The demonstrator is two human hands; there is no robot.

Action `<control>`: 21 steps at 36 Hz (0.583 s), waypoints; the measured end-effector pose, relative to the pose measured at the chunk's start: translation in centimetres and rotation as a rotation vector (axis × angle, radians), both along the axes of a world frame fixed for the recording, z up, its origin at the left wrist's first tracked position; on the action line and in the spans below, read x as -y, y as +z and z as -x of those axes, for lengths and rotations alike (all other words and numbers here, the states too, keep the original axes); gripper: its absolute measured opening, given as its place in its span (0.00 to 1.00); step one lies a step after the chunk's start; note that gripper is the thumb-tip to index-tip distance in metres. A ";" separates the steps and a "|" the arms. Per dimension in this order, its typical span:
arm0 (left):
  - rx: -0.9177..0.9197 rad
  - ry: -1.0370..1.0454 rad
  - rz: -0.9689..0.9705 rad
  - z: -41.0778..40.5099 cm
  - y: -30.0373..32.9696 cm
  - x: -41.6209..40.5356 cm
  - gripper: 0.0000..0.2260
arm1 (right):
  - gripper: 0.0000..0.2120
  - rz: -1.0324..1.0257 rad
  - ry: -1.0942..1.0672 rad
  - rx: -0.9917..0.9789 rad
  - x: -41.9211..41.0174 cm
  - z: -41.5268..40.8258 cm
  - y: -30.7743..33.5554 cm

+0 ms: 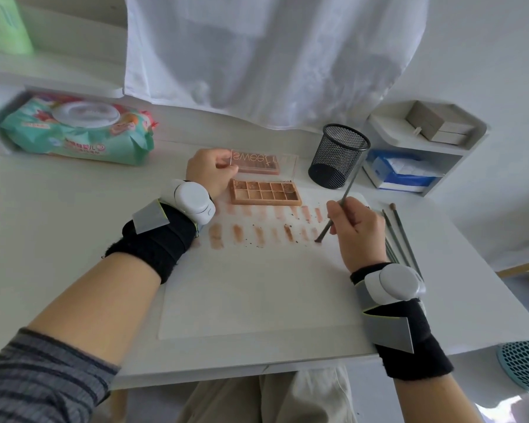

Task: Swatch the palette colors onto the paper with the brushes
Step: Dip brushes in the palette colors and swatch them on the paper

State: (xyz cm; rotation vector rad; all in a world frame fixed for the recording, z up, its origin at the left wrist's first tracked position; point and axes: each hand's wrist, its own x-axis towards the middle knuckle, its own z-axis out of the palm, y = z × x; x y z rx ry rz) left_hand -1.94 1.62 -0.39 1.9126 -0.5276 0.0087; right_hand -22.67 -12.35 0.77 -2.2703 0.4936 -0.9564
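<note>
Now the paper (257,285) lies on the white desk (58,224), two rows of swatches across its top. Beyond them, the left hand (209,172) pinches the eyeshadow palette's (264,193) clear lid; the right hand (356,228) grips a brush (342,199), tip on the paper.

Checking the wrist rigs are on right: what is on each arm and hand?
Both hands, left hand and right hand, are bare. Each wrist carries a black wrap with a grey angular plate and a rounded white device. The left arm has a grey striped sleeve pushed up.

left hand (209,172) fingers pinching, right hand (356,230) gripping
</note>
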 end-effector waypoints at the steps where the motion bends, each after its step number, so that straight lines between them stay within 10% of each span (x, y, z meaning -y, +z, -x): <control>1: 0.001 0.000 -0.001 0.0 0.0 0.0 0.13 | 0.13 -0.006 -0.007 0.009 0.0 0.0 0.0; 21: -0.054 -0.015 -0.024 0.2 0.2 -0.1 0.11 | 0.07 -0.277 0.105 0.190 -3.1 -7.1 3.2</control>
